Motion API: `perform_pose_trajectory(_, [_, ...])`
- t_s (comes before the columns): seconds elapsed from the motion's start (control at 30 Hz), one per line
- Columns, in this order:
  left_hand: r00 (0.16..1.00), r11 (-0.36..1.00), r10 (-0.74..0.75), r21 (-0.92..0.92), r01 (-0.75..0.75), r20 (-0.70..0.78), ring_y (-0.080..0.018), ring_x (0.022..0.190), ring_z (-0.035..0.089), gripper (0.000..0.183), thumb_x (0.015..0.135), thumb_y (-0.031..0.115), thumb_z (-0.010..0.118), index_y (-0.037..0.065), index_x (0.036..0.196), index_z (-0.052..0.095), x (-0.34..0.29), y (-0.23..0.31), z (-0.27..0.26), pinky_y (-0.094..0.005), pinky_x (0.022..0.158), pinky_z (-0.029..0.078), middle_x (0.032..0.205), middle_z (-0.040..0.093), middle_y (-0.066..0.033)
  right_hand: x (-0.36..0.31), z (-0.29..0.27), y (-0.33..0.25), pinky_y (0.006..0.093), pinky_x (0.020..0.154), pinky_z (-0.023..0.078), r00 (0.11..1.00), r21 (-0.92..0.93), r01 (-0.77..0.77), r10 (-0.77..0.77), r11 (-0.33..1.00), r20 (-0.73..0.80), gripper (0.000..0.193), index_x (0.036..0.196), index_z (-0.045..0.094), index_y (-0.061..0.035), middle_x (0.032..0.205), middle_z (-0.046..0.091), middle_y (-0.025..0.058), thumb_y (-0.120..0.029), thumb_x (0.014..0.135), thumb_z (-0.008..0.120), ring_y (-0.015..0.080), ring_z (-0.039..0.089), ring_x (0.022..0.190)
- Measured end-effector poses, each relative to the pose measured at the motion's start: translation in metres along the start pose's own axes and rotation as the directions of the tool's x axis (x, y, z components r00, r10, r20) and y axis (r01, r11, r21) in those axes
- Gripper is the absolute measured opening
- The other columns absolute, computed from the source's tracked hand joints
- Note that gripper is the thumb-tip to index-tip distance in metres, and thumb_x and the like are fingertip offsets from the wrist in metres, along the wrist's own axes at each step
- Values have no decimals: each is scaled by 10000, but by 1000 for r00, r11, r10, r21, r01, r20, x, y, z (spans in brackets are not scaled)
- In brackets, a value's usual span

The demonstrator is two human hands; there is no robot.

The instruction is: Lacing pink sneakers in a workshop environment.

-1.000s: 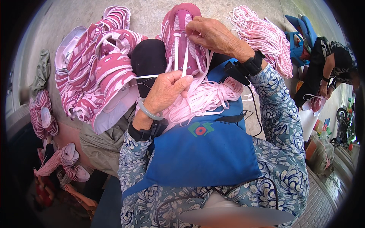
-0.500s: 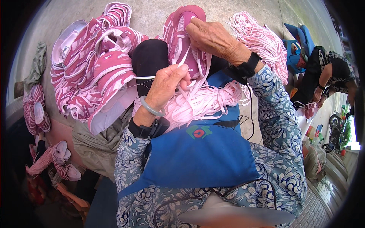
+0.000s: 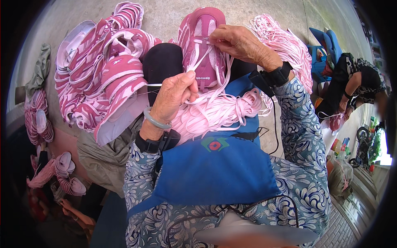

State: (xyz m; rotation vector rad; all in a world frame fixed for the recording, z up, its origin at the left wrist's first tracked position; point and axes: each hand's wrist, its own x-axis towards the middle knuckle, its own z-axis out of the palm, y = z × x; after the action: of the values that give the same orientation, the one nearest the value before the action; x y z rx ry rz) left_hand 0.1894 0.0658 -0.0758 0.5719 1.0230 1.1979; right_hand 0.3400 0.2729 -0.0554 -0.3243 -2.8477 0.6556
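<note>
A pink sneaker upper [image 3: 213, 13] lies ahead of me between my knees, its eyelet rows and tongue facing up. Pale pink shoelace [image 3: 199, 59] runs through its upper eyelets and across the tongue. My right hand [image 3: 244, 43] pinches the lace at the right-hand eyelet row. Nearer to me, my left hand [image 3: 173, 93] is closed, thumb against forefinger, on another length of the lace, which stretches up to the shoe. A thick bundle of pale pink laces [image 3: 206, 118] rests on my lap below the sneaker upper, over the blue apron [image 3: 219, 173].
Many stacked pink sneaker uppers [image 3: 120, 68] stand to my left, close to my black-covered knee [image 3: 162, 62]. Another heap of laces [image 3: 285, 53] lies at right on the concrete floor. Further right, a co-worker [image 3: 359, 80] bends over pink work. More uppers [image 3: 41, 120] sit far left.
My right hand has moved right and down, uncovering the eyelets and the crossing lace. My left hand has shifted slightly left and down, still holding its lace.
</note>
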Motion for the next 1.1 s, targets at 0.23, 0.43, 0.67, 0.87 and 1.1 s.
perform_pose_trajectory(0.23, [999, 999, -21, 47, 19, 47, -58, 514, 446, 408, 959, 339, 450, 12, 750, 576, -4, 0, 0, -192, 540, 362, 527, 449, -3, 11, -3, -10, 365, 583, 492, 984, -335, 116, -62, 935, 168, 140, 889, 485, -36, 831, 546, 130, -140, 848, 568, 300, 600, 705])
perform_pose_trajectory(0.43, [983, 812, 161, -577, -84, 84, -59, 388, 336, 397, 985, 260, 380, 82, 639, 454, -4, 56, -1, -277, 534, 403, 458, 337, 36, -10, 18, -18, 358, 528, 478, 988, -263, -18, -24, 965, -155, 148, 892, 454, -46, 838, 524, 128, -120, 836, 570, 304, 579, 653])
perform_pose_trajectory(0.67, [972, 976, -52, -197, 98, 228, -49, 377, 286, 408, 988, 256, 371, 83, 626, 446, -23, 46, 23, -213, 377, 254, 464, 323, 45, -53, 30, -24, 338, 547, 465, 953, 40, -266, 269, 963, -141, 149, 982, 520, -32, 752, 552, 96, -146, 890, 543, 262, 574, 648])
perform_pose_trajectory(0.87, [942, 997, -9, 73, -17, 336, -57, 414, 328, 423, 981, 330, 387, 78, 647, 455, -25, 47, 47, -217, 436, 315, 508, 380, 25, -53, -1, -54, 264, 602, 426, 779, 649, -566, 587, 508, 220, 243, 993, 588, 8, 725, 572, 31, -207, 895, 530, 120, 503, 660])
perform_pose_trajectory(1.1, [861, 784, 498, -478, -397, 101, -136, 494, 437, 382, 1008, 264, 289, 91, 702, 436, -7, 119, -13, -350, 802, 448, 518, 398, 6, -105, -26, -2, 376, 735, 467, 636, 172, -606, 603, 777, -482, 259, 960, 602, -12, 894, 630, 166, -185, 923, 413, 323, 602, 802])
